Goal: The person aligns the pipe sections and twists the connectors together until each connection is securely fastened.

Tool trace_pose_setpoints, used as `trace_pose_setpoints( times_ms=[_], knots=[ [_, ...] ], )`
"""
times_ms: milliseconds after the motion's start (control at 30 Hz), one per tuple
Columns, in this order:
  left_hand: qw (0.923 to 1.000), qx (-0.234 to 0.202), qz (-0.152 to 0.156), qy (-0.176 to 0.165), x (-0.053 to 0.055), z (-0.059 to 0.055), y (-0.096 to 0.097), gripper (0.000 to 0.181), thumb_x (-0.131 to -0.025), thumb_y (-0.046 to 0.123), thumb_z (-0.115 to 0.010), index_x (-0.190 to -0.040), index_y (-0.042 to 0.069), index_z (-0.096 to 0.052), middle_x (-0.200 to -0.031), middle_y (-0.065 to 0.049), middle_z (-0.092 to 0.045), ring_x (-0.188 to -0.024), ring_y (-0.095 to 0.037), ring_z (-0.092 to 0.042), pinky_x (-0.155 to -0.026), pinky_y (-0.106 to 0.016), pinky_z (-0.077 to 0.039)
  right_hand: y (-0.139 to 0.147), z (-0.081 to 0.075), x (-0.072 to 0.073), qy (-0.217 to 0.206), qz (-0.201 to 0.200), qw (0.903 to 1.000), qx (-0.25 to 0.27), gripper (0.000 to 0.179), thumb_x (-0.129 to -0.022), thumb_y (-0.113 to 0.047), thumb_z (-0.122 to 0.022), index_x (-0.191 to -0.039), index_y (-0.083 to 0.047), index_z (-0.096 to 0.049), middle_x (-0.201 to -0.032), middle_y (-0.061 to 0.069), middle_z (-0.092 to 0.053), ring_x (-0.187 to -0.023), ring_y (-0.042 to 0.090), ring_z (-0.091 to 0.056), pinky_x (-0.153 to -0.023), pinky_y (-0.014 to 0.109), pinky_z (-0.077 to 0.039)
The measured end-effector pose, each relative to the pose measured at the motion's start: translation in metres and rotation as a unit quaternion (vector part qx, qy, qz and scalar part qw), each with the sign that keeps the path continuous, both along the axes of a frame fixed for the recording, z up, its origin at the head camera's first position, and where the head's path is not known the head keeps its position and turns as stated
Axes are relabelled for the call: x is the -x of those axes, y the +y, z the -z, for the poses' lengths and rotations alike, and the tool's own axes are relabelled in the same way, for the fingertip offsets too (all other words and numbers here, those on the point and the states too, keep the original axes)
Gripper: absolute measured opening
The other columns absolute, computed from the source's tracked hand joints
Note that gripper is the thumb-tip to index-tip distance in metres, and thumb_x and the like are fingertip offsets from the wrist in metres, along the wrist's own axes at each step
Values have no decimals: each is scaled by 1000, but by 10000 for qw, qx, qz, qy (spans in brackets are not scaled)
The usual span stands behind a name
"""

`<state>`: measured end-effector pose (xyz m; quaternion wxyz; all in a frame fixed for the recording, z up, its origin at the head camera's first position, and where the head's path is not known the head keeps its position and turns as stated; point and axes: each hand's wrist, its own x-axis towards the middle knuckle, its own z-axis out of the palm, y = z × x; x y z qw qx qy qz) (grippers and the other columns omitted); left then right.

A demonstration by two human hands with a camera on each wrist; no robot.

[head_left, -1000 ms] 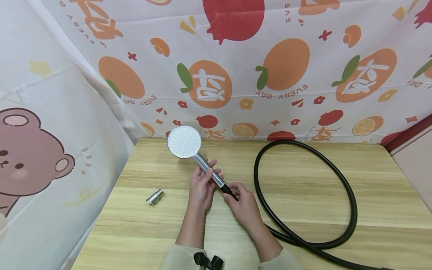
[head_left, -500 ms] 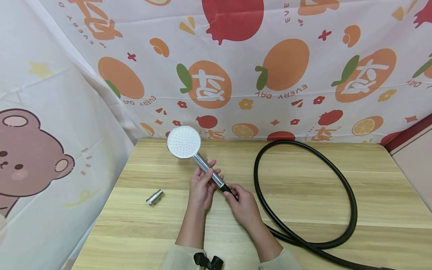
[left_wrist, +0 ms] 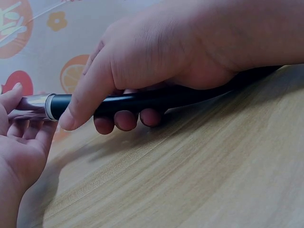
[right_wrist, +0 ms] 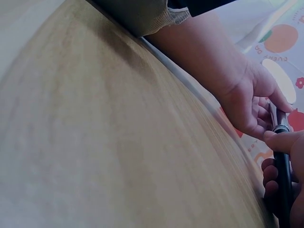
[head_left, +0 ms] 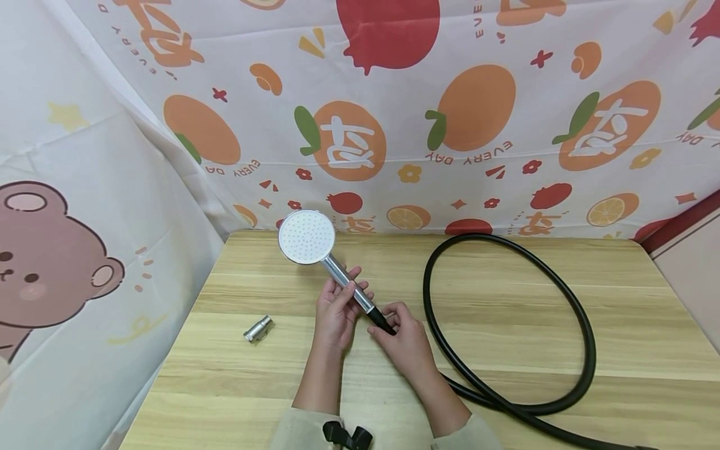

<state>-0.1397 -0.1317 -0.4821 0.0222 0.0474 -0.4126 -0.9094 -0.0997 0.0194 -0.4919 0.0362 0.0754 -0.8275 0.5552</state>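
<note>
A round silver shower head (head_left: 306,237) with a white nozzle face tilts up over the table's far left part. My left hand (head_left: 335,319) holds its chrome handle (head_left: 364,302) between thumb and fingers. Fixed in line at the handle's lower end is the black end of a hose (head_left: 380,320). My right hand (head_left: 409,347) pinches that black end just below the joint. In the left wrist view, the right thumb lies by the silver ring (left_wrist: 49,106) where handle and hose meet, and the other fingertips curl under the hose. The right wrist view shows both hands close together at this joint.
The black hose loops widely (head_left: 589,350) over the right side of the wooden table (head_left: 197,387) and runs off at the bottom right. A small silver metal fitting (head_left: 259,328) lies on the left. A fruit-print cloth (head_left: 410,112) hangs behind the table.
My right thumb and fingers have shifted slightly around the hose end, the thumb moving a little down and left. The left hand and shower head stay in place.
</note>
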Motion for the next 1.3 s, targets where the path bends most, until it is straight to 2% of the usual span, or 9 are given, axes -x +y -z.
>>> trace_pose_setpoints(
  times_ms=[267, 433, 567, 833, 967, 1100, 1200, 1300],
  knots=[
    [10000, -32, 10, -6, 0, -1, 0, 53, -96, 6, -61, -144, 12, -40, -128, -8, -61, -97, -15, -67, -88, -38, -58, 0, 1, 0, 16, 73, 10000, -39, 25, -83, -22, -80, -101, -15, -63, -73, -6, -65, -63, 7, -56, -56, 22, -46],
    [10000, -52, -62, -52, 0, 0, 0, 59, -96, 4, -60, -149, 5, -33, -114, -4, -58, -93, -13, -64, -87, -39, -59, 0, -1, 0, -17, 81, 9999, -71, 22, -85, -24, -78, -102, -16, -64, -75, -6, -65, -64, 8, -55, -57, 22, -45],
    [9999, -42, -101, -103, 0, 1, 0, 61, -96, 4, -61, -150, 5, -32, -106, -3, -55, -89, -12, -63, -87, -39, -59, 1, -3, 0, -44, 69, 9999, -88, 20, -87, -24, -76, -102, -16, -66, -76, -5, -66, -64, 8, -55, -58, 22, -45],
    [9998, 36, -139, -137, 1, 2, 1, 59, -97, 3, -58, -150, 5, -33, -105, -3, -55, -89, -12, -63, -87, -40, -59, 1, -1, 0, 39, -24, 9995, -298, 19, -93, -30, -68, -104, -14, -70, -76, -6, -63, -59, 6, -51, -53, 21, -44],
    [9998, 62, -152, -131, 0, 1, 1, 54, -97, 4, -59, -147, 9, -40, -105, -4, -56, -89, -12, -63, -86, -40, -59, 1, 0, 0, 74, -67, 9992, -400, 23, -96, -33, -64, -107, -14, -71, -76, -7, -61, -60, 5, -51, -54, 21, -45],
    [9998, 33, -135, -107, -1, 0, 1, 50, -96, 5, -60, -143, 13, -45, -103, -3, -56, -89, -12, -64, -87, -39, -59, 1, 0, 0, 87, -55, 9995, -314, 26, -92, -30, -70, -112, -14, -68, -77, -6, -63, -63, 6, -54, -57, 21, -46],
    [9999, 51, -109, -90, -2, -1, 1, 53, -96, 5, -60, -146, 11, -42, -102, -2, -56, -89, -12, -63, -88, -40, -59, 0, -1, -1, 43, -40, 9998, -192, 34, -86, -25, -77, -114, -14, -63, -77, -5, -65, -64, 6, -57, -59, 22, -48],
    [9999, 50, -97, -88, -2, 0, 1, 54, -97, 4, -59, -147, 10, -40, -102, -2, -56, -90, -12, -63, -88, -40, -59, 0, 0, -1, 20, -24, 9999, -119, 35, -82, -21, -80, -110, -14, -61, -75, -5, -65, -63, 6, -58, -59, 22, -48]
  ],
)
